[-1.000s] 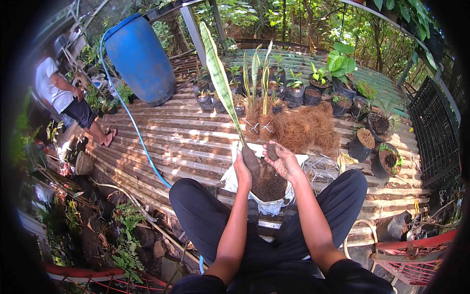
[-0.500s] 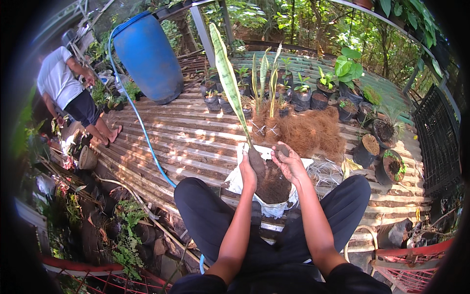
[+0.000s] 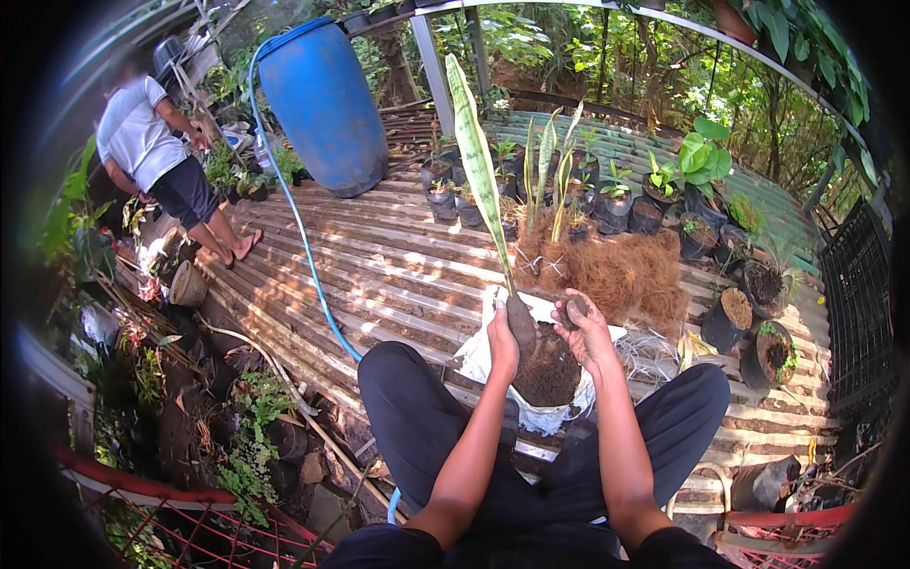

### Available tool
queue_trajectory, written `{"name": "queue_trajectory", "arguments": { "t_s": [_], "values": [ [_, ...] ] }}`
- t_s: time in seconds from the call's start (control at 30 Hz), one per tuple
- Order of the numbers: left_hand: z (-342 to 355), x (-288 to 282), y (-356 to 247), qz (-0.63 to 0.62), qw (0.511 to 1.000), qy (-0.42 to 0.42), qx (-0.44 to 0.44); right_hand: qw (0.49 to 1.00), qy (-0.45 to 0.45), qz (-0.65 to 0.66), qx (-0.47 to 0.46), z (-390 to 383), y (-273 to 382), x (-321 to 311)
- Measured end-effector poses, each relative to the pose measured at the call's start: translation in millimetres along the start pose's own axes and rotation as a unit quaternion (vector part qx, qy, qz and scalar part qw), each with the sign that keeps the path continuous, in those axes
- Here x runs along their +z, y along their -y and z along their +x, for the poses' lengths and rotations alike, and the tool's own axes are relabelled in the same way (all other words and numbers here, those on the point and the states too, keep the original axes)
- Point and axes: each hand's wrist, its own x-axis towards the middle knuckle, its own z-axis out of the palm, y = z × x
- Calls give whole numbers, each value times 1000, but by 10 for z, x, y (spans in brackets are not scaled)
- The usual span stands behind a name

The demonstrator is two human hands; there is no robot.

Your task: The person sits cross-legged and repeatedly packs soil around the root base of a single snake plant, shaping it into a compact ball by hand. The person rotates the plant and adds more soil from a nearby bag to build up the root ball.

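Note:
My left hand [image 3: 502, 343] is wrapped round the mud-covered base of a tall snake plant leaf [image 3: 479, 152], which stands nearly upright, leaning a little left. Dark moist soil [image 3: 522, 327] is packed about that base. Close beside it, my right hand [image 3: 590, 337] pinches a small lump of soil [image 3: 574, 307] between thumb and fingers. Below both hands lies a white sack [image 3: 477, 356] with loose dark soil [image 3: 548, 373] heaped in it, between my knees.
Brown coconut fibre [image 3: 626, 277] lies beyond the sack, beside fibre-wrapped snake plants [image 3: 545, 171]. Several black-bagged plants [image 3: 614, 209] stand behind. Clear plastic strands [image 3: 649, 358] lie to the right. A blue barrel [image 3: 327, 109], a hose [image 3: 308, 242] and another person [image 3: 147, 133] are at left.
The view has turned slightly, so the scene sits farther right. Both hands keep their grips, and the right one still holds the soil lump near the plant's base.

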Motion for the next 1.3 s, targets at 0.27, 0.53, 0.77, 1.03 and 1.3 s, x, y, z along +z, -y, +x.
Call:
{"name": "queue_trajectory", "arguments": {
  "t_s": [0.27,0.53,0.77,1.03,1.3],
  "values": [
    [-20,-10,-6,7,1000,7,-2,997,-29,-77,12,60,-89,-105],
    [-20,6,-32,23,1000,0,-3,998,-35,-48,26,-40,8,44],
    [-48,13,-82,52,999,5,17,992,-70,-103,22,47,-45,-73],
    [-21,21,-47,21,1000,-6,18,999,-18,-30,1,54,-15,-45],
    [26,22,-21,36,999,-38,9,998,-35,-60,-4,91,-85,-80]
  ]
}}
